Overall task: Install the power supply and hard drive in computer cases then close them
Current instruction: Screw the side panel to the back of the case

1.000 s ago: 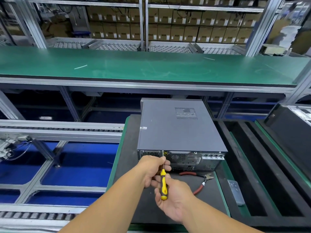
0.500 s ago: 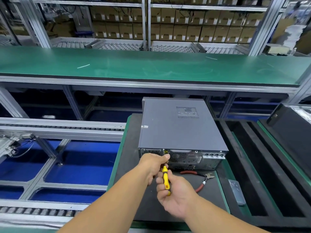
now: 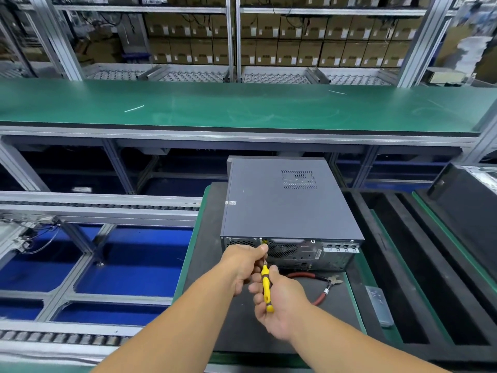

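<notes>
A grey computer case (image 3: 285,203) lies closed on a black mat (image 3: 207,254), its rear panel facing me. My right hand (image 3: 279,305) grips a yellow-and-black screwdriver (image 3: 266,288) by the handle, with the shaft pointing up at the rear panel's top left part. My left hand (image 3: 243,262) pinches the shaft near the tip, right against the panel. The tip and any screw are hidden behind my left fingers.
Red-handled pliers (image 3: 320,288) lie on the mat just right of my hands. A small grey metal part (image 3: 380,305) rests on the green edge to the right. Black foam trays (image 3: 419,265) stand at the right, a roller conveyor (image 3: 94,208) at the left, a green bench (image 3: 242,106) behind.
Both hands have stayed at the rear panel. The right hand has shifted its grip a little along the screwdriver handle, and the view has drifted slightly.
</notes>
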`<state>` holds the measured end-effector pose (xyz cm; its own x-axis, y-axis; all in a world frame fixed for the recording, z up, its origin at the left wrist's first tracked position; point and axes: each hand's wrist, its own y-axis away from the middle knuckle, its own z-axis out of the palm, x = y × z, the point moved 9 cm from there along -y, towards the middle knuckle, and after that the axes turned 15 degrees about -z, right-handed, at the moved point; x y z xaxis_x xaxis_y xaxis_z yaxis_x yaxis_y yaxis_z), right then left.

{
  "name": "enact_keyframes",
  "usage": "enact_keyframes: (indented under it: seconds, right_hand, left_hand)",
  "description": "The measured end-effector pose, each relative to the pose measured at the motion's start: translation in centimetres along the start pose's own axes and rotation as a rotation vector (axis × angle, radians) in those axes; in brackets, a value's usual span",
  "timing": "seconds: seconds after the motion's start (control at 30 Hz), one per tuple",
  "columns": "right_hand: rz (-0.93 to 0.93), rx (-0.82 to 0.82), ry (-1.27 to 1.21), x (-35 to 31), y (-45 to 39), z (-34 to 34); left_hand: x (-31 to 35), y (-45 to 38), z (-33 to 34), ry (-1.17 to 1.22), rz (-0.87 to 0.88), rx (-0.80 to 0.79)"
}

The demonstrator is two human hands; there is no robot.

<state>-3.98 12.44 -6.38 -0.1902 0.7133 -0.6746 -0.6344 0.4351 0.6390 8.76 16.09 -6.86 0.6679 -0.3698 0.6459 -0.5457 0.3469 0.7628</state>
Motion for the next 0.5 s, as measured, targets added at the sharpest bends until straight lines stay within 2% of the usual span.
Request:
enact_keyframes:
  seconds: [0.07, 0.17, 0.33, 0.4, 0.5]
  right_hand:
    - [-0.075, 0.035, 0.125, -0.8, -0.2, -0.5]
    - [-0.172, 0.032, 0.227, -1.6, -0.7, 0.0]
    - [-0.017, -0.097, -0.195, -0.3, -0.6, 2.3]
    - [0.005, -0.165, -0.242, -0.7, -0.4, 2.2]
    - [-0.146, -0.155, 0.106, -1.7, -1.4, -0.7]
  left_hand:
    - [-0.1, 0.2, -0.3, 0.001, 0.004, 0.019]
    - [-1.0, 0.3, -1.6, 0.041, -0.008, 0.144]
    - [-4.5, 0.8, -3.1, 0.008, -0.039, 0.261]
    - [-5.9, 0.4, -2.7, -0.056, -0.024, 0.271]
    - [-6.3, 0.3, 0.8, -0.335, 0.09, 0.158]
